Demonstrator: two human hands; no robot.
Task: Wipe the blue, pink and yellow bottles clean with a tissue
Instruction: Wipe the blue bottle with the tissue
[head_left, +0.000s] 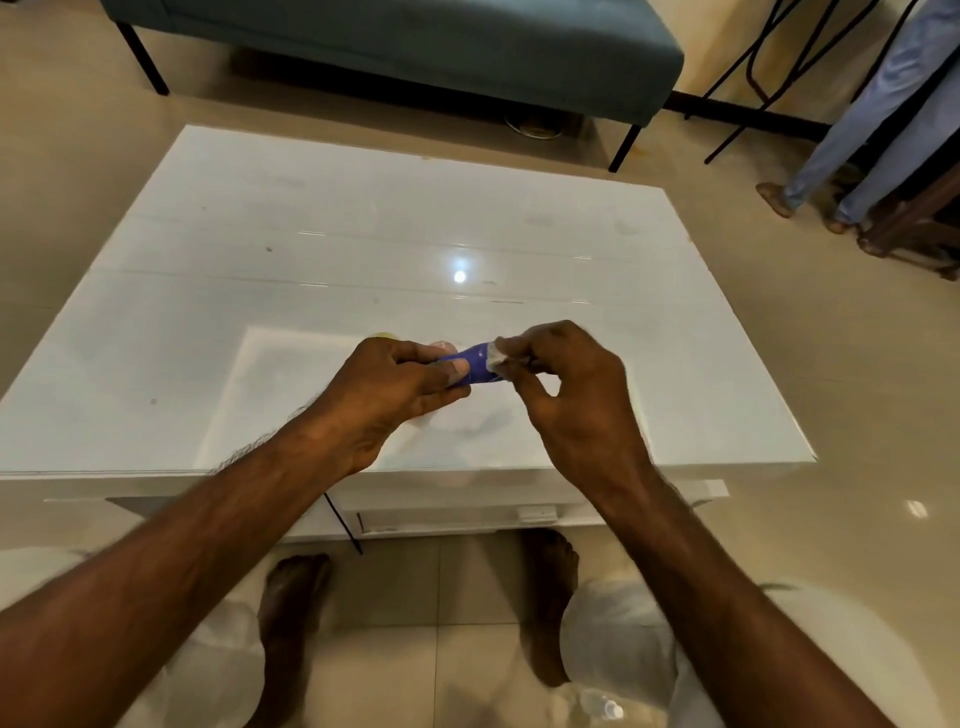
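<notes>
My left hand grips a small blue bottle, held sideways above the near part of the white table. My right hand pinches a small piece of white tissue against the bottle's right end. A sliver of the yellow bottle and a bit of the pink bottle peek out just behind my left hand; most of each is hidden.
A teal bench stands beyond the table. Another person's legs are at the far right beside dark chair legs. My bare feet rest on the tiled floor below the table's front edge.
</notes>
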